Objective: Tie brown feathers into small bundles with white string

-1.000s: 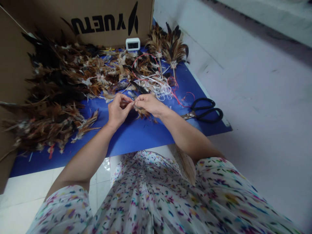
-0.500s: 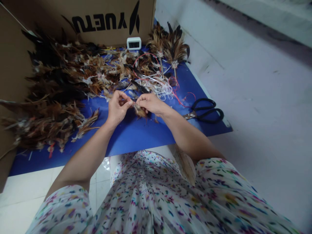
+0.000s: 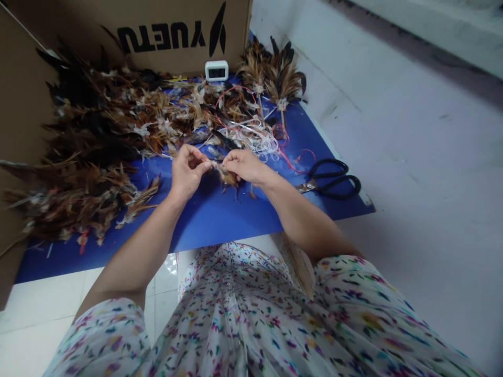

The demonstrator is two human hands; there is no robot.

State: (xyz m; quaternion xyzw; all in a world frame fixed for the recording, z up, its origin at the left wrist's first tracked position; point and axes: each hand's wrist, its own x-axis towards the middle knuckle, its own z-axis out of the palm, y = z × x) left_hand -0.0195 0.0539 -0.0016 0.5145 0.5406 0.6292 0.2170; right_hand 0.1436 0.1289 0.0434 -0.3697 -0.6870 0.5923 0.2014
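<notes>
Between my hands, low over the blue table [image 3: 220, 220], is a small bunch of brown feathers [image 3: 228, 179]. My right hand [image 3: 244, 165] is closed on the bunch with thumb and forefinger, and the feather tips hang below its fingers. My left hand [image 3: 188, 170] pinches at the bunch's pale, tied-looking end; whatever thin thing lies in that pinch is too small to make out. Just beyond my fingertips lie a dark feather [image 3: 223, 138] and a tangle of white plastic strips [image 3: 257, 136].
Heaps of brown and black feathers [image 3: 90, 188] cover the left and back. Two feather bundles on sticks [image 3: 283, 78] lie at the back right, near red string [image 3: 288, 157]. Black-handled scissors [image 3: 334, 180] rest at the right edge. A white digital clock [image 3: 216, 70] stands before a cardboard box [image 3: 168, 21].
My left hand has shifted slightly left, widening the gap between the two hands and baring the bunch's pale end. My right hand has barely moved and keeps its hold.
</notes>
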